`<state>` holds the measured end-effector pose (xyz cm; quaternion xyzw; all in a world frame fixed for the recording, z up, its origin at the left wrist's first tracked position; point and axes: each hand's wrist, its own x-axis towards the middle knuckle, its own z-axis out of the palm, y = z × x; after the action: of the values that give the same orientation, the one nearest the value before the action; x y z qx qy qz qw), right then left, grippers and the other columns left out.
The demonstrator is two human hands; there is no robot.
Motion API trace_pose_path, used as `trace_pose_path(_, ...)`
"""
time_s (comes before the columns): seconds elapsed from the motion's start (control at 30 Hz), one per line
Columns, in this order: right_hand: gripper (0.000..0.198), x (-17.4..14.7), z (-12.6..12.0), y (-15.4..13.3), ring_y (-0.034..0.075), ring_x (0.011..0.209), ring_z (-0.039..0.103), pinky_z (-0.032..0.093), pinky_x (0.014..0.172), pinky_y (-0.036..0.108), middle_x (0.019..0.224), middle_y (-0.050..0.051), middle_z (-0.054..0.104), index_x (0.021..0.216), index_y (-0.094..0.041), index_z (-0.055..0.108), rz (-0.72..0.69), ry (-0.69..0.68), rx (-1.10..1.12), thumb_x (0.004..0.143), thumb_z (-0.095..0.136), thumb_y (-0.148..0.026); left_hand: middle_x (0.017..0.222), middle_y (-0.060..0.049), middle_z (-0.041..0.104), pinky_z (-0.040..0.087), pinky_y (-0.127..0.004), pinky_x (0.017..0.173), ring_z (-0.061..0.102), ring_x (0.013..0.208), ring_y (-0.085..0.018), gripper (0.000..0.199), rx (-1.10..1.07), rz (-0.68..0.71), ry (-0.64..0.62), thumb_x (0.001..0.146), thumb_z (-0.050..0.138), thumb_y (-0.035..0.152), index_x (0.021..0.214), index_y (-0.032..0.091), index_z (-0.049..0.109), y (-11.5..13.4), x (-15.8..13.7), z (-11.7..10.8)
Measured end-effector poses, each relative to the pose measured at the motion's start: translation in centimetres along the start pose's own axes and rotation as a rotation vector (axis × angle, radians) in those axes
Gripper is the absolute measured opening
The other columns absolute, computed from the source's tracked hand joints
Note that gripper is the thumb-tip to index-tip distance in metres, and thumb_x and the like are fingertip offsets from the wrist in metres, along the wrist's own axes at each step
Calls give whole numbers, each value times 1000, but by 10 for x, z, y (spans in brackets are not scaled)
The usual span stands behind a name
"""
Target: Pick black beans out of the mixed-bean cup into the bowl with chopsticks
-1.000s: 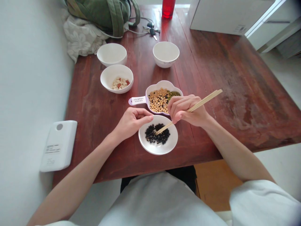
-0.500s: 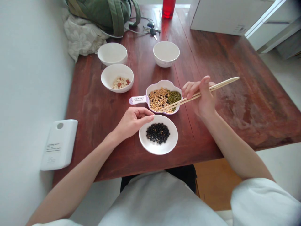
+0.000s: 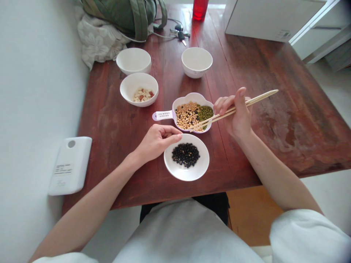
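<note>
My left hand (image 3: 157, 141) grips the upper left rim of a white bowl (image 3: 187, 174) between thumb and fingers. Black beans (image 3: 186, 155) lie in the middle of that bowl. In my right hand (image 3: 237, 111) is a pair of wooden chopsticks (image 3: 257, 98), slanting down to the left. Their tips are at the front edge of a flower-shaped dish (image 3: 191, 95) with a lilac rim and a labelled handle (image 3: 163, 115). This dish holds yellow soybeans (image 3: 184, 117) mixed with some black beans, and green mung beans (image 3: 205, 112) on its right side.
Behind the dish stand a bowl with nut pieces (image 3: 139, 79), a white bowl (image 3: 134, 60) and another white bowl (image 3: 197, 61). A white power bank-like device (image 3: 70, 166) is at the left wall. Farther back are a green bag (image 3: 120, 16), keys (image 3: 181, 35), a red cup (image 3: 200, 10) and a white box (image 3: 274, 18).
The whole view has shifted slightly, so most things on the table appear a little farther right. Both hands keep their holds, and the chopstick tips remain at the dish's front edge.
</note>
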<state>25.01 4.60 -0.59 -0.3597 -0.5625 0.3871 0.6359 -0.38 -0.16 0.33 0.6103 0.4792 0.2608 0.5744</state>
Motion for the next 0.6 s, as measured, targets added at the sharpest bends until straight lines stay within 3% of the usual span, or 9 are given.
trace_pose_path(0.27,67,-1,0,2,17,43,49,44,51,37,38,0,43,44,-27,50,-13,-8,-103,93,41,-71,70,-7,75,44,-22,48,65,59,-17,32,1,5,-17,82,74,40,95,12,82,0,-1,0)
trace_pose_path(0.6,66,-1,-1,2,16,44,51,45,52,38,40,2,48,43,-26,56,32,-4,23,96,45,-65,69,-7,74,43,-22,48,64,59,-16,32,23,9,-22,83,73,40,94,12,82,0,0,0)
